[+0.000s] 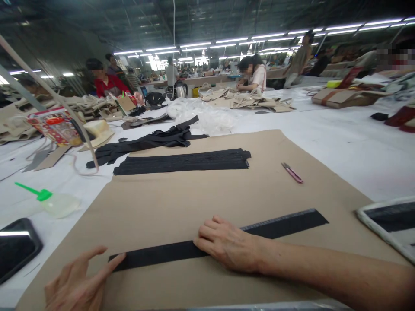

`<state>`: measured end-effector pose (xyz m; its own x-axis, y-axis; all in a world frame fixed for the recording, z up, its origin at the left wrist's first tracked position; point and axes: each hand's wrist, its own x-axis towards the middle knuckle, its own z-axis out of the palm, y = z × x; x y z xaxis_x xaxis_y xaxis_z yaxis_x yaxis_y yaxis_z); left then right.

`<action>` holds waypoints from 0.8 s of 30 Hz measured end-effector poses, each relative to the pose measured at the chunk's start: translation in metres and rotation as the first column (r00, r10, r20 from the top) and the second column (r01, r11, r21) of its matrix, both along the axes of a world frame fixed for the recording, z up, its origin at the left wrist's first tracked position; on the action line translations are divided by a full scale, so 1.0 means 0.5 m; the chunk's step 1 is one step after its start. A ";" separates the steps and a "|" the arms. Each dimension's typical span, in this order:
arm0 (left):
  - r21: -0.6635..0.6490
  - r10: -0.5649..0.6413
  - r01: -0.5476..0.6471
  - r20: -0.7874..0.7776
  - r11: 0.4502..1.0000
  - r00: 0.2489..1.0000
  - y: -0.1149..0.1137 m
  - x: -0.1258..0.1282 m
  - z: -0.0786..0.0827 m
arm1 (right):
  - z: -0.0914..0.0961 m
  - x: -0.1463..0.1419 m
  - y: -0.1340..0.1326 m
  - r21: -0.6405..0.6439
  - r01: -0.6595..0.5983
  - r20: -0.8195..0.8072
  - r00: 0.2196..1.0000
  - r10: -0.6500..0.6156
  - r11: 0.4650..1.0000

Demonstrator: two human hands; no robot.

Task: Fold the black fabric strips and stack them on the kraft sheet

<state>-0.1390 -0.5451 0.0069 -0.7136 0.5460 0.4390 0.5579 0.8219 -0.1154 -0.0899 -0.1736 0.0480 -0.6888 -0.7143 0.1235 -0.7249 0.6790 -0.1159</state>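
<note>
A long black fabric strip [158, 254] lies slantwise on a brown sheet [181, 203], with a lighter band along part of its far edge at the right. My left hand [78, 278] rests at its left end, thumb on the strip and index finger spread apart from it. Over the strip's middle, my right hand [227, 244] has its fingers curled together and gripping the fabric; they hide that stretch. Farther off, a neat stack of black strips [181, 162] lies flat on the sheet. Pink thread snips [292, 172] lie to the right of the stack.
Loose black strips [145, 144] are heaped behind the stack, beside clear plastic wrap [202, 114]. On the left are a green-tipped bottle [60, 204] and a phone [19, 246]. A white-edged frame [389, 233] sits at right. Other people work at the far tables.
</note>
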 end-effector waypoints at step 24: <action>-0.119 -0.445 0.455 0.099 0.882 0.890 0.275 0.036 -0.019 | -0.017 0.032 0.093 0.006 -0.045 -0.167 0.985 0.045 0.999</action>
